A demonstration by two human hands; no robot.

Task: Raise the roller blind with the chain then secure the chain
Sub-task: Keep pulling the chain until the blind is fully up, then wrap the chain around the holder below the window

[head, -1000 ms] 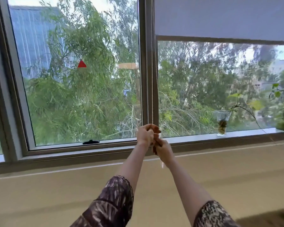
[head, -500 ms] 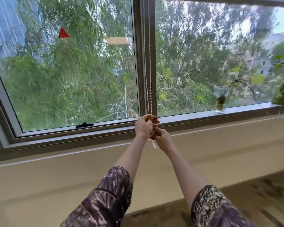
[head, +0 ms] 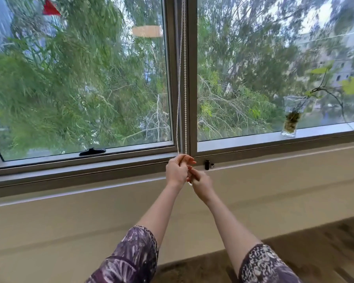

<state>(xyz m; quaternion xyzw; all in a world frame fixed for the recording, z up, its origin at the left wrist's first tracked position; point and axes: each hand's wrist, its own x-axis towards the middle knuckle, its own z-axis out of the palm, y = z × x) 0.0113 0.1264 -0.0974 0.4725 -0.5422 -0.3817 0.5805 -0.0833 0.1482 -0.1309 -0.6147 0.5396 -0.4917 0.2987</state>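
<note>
Head view shows two strands of one white beaded chain [head: 182, 78] running vertically down the grey window mullion [head: 190, 78] into the left hand [head: 177, 170], whose grip is closed on them. Just below, the right hand [head: 201, 183] pinches the loop's bottom. One small black hook [head: 207, 164] (probably the chain's anchor) sits right of the mullion's foot, nearer the right hand. No blind is visible.

A lived-in room, likely a home: a wide window [head: 178, 156] fills twelve o'clock, a glass vase [head: 292, 116] with a plant cutting stands on the sill at two o'clock, carpet [head: 315, 237] at five o'clock.
</note>
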